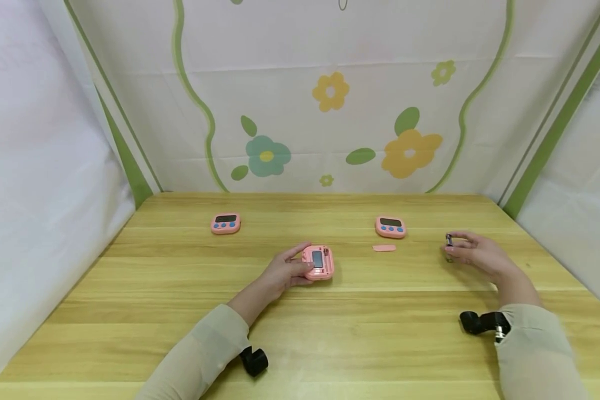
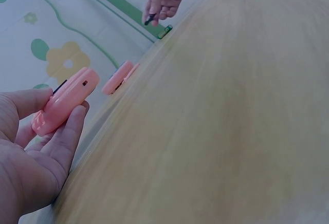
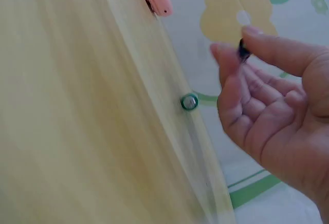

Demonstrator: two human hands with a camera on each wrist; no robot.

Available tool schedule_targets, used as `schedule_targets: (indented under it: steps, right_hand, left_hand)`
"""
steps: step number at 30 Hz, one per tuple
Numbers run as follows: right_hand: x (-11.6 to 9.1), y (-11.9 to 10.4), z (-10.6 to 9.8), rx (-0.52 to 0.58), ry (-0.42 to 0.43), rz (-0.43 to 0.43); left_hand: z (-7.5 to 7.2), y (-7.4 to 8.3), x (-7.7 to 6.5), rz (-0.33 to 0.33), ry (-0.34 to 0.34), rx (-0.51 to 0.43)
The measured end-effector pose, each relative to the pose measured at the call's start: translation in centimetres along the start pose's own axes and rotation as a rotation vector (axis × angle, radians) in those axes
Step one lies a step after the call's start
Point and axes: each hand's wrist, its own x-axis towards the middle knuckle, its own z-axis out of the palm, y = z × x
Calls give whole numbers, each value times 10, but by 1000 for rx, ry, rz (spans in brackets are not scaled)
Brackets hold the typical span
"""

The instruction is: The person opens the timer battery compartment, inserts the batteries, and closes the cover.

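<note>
My left hand [image 1: 282, 273] grips a pink digital timer [image 1: 329, 272] between thumb and fingers, above the table. The timer's back faces up, with a grey rectangle and an uncovered battery slot on its right side. Over at the right, my right hand [image 1: 480, 256] pinches a small dark battery [image 1: 449, 240] between thumb and fingertips; its outline is blurred in the right wrist view. Below these fingertips a green battery [image 3: 189, 101] lies on the table, partly behind the hand in the head view. A pink battery cover [image 1: 384, 248] lies between the two hands.
Two more pink timers with blue buttons lie face up toward the back, one on the left [image 1: 225, 223] and one on the right [image 1: 390, 227]. A floral curtain [image 1: 300, 128] borders the back of the wooden table [image 1: 350, 344], and white cloth hangs on both sides.
</note>
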Motion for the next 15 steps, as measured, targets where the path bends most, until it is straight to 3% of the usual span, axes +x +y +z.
schedule_targets:
  steps: [3,5,9,15]
  right_hand:
    - [4,-5,8,206,-55,-20]
    - [8,-8,14,284,-83,-27]
    - [14,-17,30,297,-101,-18]
    - [26,-29,56,246,-121,-17]
  left_hand:
    - [0,0,0,-2,-10,-6]
    - [0,1,-1,-6,-20,-7]
    - [3,7,-6,-4,-34,3]
    - [-1,0,0,1,-9,-3]
